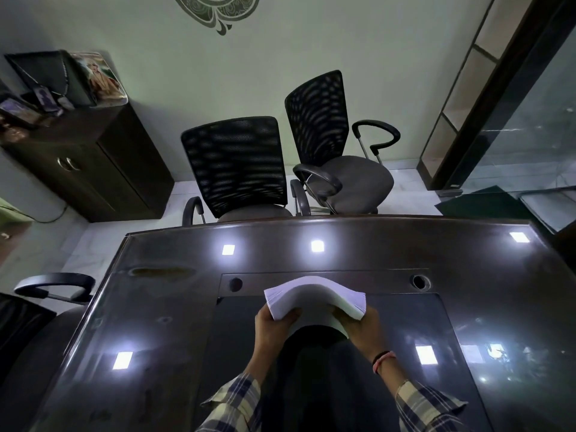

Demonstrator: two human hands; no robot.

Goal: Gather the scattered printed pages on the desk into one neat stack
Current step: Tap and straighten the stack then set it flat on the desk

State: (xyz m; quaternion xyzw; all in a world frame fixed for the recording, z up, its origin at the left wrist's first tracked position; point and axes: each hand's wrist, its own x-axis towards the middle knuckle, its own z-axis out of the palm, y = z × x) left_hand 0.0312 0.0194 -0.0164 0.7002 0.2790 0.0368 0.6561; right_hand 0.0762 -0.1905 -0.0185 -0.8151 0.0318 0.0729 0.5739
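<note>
- Locate the stack of pages (313, 296): you hold it in the air above the desk (467, 275), clear of the glossy top, bowed upward in the middle.
- Note the long axis: it runs left to right between your hands.
- Check the left hand (274, 327): its fingers curl under and clamp the left short edge.
- Check the right hand (361, 328): it grips the right short edge in the same way.
- Treat both hands as equally near; no loose pages show on the desk.
- Judge the next move as lowering the stack and squaring its edges.
</note>
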